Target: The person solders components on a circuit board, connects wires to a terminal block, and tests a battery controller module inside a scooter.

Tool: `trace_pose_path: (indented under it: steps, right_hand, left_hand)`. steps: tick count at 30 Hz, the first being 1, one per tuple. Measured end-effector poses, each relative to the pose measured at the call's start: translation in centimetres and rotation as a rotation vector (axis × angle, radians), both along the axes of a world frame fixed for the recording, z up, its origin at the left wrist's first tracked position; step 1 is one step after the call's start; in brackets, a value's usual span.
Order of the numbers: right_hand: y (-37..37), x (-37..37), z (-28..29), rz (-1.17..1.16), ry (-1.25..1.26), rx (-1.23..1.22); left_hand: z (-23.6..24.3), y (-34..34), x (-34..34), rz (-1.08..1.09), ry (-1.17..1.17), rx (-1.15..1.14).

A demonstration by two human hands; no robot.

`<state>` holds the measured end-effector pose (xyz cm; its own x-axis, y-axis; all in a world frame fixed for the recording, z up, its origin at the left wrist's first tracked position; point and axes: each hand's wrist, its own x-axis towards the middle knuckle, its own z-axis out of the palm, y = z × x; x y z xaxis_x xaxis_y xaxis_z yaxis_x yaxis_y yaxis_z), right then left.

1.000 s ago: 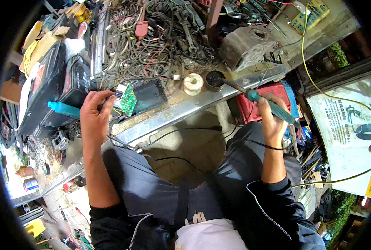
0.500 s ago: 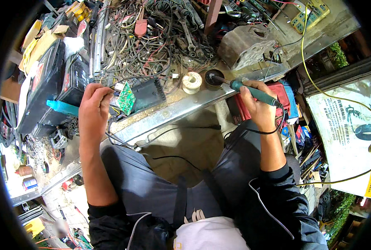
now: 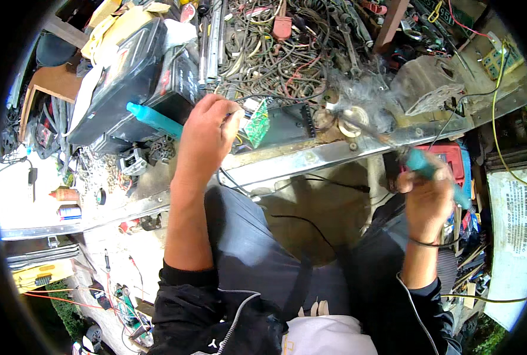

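Note:
My right hand is closed around the teal handle of a soldering iron, blurred by motion. The iron's shaft points up and left, across a white spool on the bench edge. Grey smoke drifts above the spool and veils a small round tin beside it. My left hand is pinched shut beside a green circuit board; what lies between its fingertips is too small to make out. The board stands tilted against a black plastic case, with wires near its lower edge.
Behind the case lies a heap of tangled cables with a wrench. Black batteries and a teal tube stand at left. To the right are a dirty metal block, a red case and a yellow cord.
The soldering iron has come away from the round tin, and my right hand has moved down toward me. Smoke now hangs over the tin and spool. The whole view has shifted; my left hand stays pinched.

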<state>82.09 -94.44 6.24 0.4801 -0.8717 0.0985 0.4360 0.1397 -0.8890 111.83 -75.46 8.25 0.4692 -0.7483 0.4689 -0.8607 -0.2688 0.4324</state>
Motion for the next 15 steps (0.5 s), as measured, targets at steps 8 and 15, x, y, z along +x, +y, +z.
trace_pose_path:
  steps: [8, 15]
  right_hand:
    - [8.5, 6.6, -2.0, 0.067, -0.119, 0.135]
    - [11.2, 7.1, -3.9, 0.029, -0.189, 0.109]
  left_hand:
    - [-0.2, 0.6, 0.0, 0.009, 0.116, -0.036]
    - [-0.5, 0.3, -0.2, 0.056, 0.112, -0.092]
